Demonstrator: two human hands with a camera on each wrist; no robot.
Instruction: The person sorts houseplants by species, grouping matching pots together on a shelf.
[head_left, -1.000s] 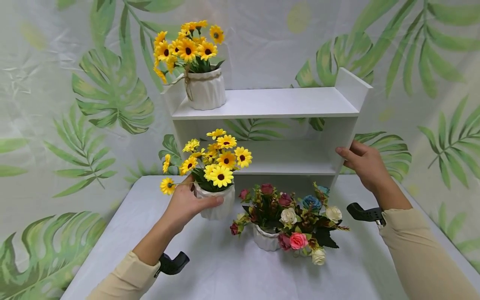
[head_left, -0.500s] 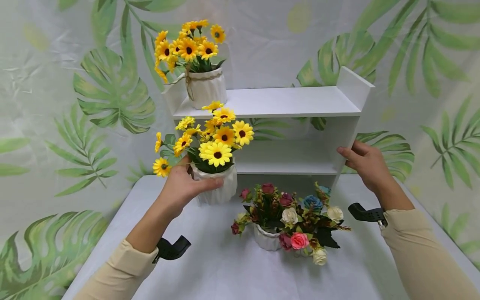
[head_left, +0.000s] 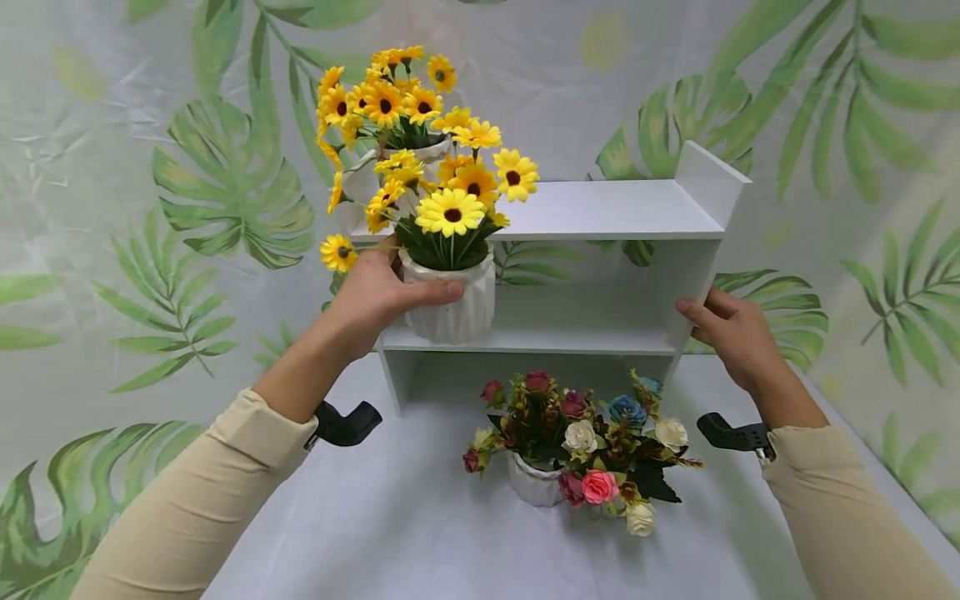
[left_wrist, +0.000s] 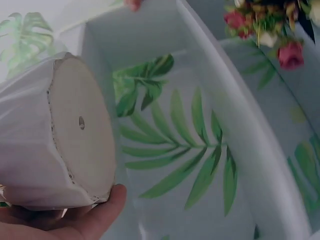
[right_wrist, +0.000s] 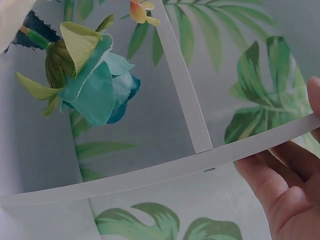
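My left hand [head_left: 363,292] grips a white ribbed flowerpot [head_left: 453,310] of yellow sunflower-like blooms, thumb across its front. The pot is held in front of the white shelf [head_left: 607,208], overlapping the middle board and the upper board's edge in the head view. From the left wrist, the pot's flat underside [left_wrist: 82,130] with a small hole shows. My right hand [head_left: 731,333] pinches the shelf's right side panel [right_wrist: 150,171] between thumb and fingers. A second pot of orange-yellow sunflowers [head_left: 382,104] stands on the top board's left end, its pot mostly hidden.
On the white table [head_left: 420,517], before the shelf, a white pot [head_left: 534,483] of dark red roses [head_left: 573,403] stands beside a bunch with white, pink and blue roses [head_left: 626,410]. A leaf-patterned cloth [head_left: 232,183] hangs behind. Black wrist mounts project below both hands.
My left hand has lifted the sunflower pot from low before the shelf to near the top board, slightly rightward. My right hand stays on the side panel.
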